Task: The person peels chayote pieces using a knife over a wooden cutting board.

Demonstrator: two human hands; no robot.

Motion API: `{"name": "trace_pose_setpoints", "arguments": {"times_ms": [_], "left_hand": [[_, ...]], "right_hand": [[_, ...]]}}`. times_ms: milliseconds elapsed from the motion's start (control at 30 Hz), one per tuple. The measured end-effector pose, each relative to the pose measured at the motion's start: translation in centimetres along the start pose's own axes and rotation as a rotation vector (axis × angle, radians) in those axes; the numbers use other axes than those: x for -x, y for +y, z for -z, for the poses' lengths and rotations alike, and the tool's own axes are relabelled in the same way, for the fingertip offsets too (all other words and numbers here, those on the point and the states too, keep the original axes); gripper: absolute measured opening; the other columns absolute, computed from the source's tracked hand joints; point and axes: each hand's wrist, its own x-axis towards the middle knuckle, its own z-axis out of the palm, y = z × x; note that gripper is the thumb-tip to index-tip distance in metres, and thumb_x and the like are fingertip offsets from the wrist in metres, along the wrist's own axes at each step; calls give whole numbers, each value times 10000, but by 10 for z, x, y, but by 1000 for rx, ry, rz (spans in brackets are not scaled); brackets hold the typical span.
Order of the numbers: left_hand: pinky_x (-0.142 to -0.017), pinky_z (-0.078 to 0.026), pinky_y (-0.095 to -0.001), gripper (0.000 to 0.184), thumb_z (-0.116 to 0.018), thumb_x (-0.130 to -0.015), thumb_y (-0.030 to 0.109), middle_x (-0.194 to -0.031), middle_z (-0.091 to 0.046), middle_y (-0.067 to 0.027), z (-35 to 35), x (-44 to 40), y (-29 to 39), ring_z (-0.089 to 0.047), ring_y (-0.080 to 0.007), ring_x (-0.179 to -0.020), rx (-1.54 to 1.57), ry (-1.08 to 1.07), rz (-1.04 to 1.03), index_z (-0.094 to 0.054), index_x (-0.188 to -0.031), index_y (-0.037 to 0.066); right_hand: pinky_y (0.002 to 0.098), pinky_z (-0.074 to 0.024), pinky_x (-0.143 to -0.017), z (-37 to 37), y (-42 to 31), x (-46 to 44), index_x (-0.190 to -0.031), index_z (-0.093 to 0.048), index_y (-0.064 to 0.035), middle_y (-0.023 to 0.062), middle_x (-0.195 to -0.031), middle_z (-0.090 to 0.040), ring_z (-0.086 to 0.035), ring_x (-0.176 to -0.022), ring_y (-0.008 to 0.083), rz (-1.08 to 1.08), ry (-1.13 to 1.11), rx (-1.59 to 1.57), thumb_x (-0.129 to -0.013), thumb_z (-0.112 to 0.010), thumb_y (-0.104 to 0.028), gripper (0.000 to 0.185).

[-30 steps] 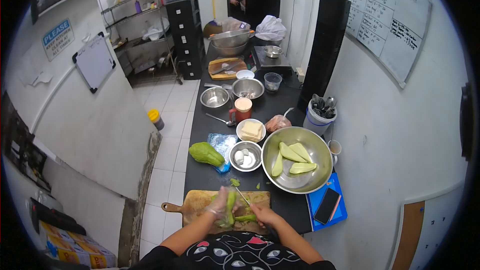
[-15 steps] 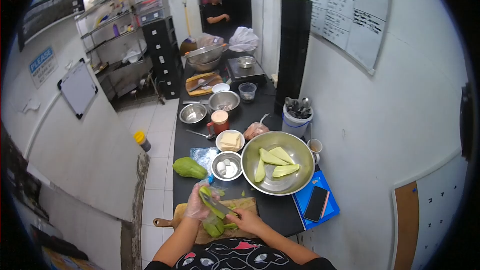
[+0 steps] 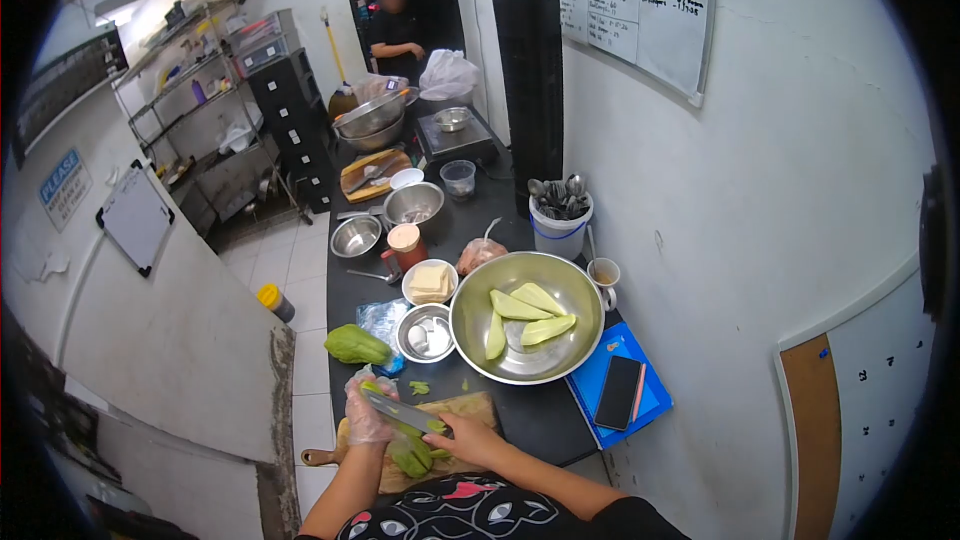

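Note:
My left hand, in a clear plastic glove, is closed round a green vegetable piece over the left part of the wooden cutting board. Bare, my right hand grips a knife, whose blade lies against that piece. More green vegetable rests on the board below the blade. A whole green chayote-like vegetable lies beyond my left hand. Several pale green slices sit in the large steel bowl. Green scraps lie beyond the board.
A small steel bowl, a bowl of pale yellow slabs and a red mug stand farther back. At right are a phone on a blue folder, a cup and a utensil bucket. Someone stands at the doorway.
The view has turned right. My left hand has lifted the green piece off the board, and the knife has come against it. The person in the doorway shows more fully.

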Motion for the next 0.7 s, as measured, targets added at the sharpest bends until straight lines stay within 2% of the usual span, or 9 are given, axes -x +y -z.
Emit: {"name": "trace_pose_setpoints", "arguments": {"times_ms": [267,367,467,567,667,700], "left_hand": [[-565,-447,-329,322,-411,-897,420,-653,-495,-76,-5,18,4,-491,-229,-595,60,-72,0,-492,-842,113],[-575,-443,-336,328,-411,-892,425,-653,-496,-78,-4,19,4,-490,-235,-612,76,-59,9,-493,-837,112],[-582,-444,-338,335,-407,-893,428,-671,-501,-82,3,16,4,-492,-237,-626,81,-47,19,-492,-858,107],[-589,-449,-344,340,-399,-898,429,-691,-508,-85,7,13,4,-491,-239,-628,113,-1,37,-484,-895,100],[-604,-453,-352,339,-393,-903,426,-713,-512,-86,19,7,2,-495,-236,-642,116,47,46,-479,-935,99],[-611,-455,-355,338,-391,-904,424,-720,-513,-86,27,5,-1,-497,-234,-650,115,68,45,-478,-948,100]], "right_hand": [[408,-465,-809,15,-8,4,-1245,-495,-53,264,-1008,-605,-598,-951,370,-30,-72,7,-824,-576,-518,633],[409,-467,-812,17,-6,3,-1327,-415,-97,259,-1012,-608,-596,-958,380,-58,-143,57,-819,-567,-540,691],[411,-472,-798,9,-1,3,-1386,-332,-140,255,-1010,-607,-596,-942,390,-40,-53,94,-827,-592,-477,703],[405,-471,-797,20,-11,7,-1424,-259,-176,259,-1054,-592,-584,-970,393,-48,-157,69,-837,-606,-342,701],[455,-472,-744,1,15,3,-1417,-269,-184,223,-895,-627,-611,-831,400,250,-93,117,-827,-569,-223,663],[439,-470,-771,5,9,3,-1421,-266,-188,227,-960,-613,-603,-876,395,218,-165,161,-828,-570,-205,666]]}}
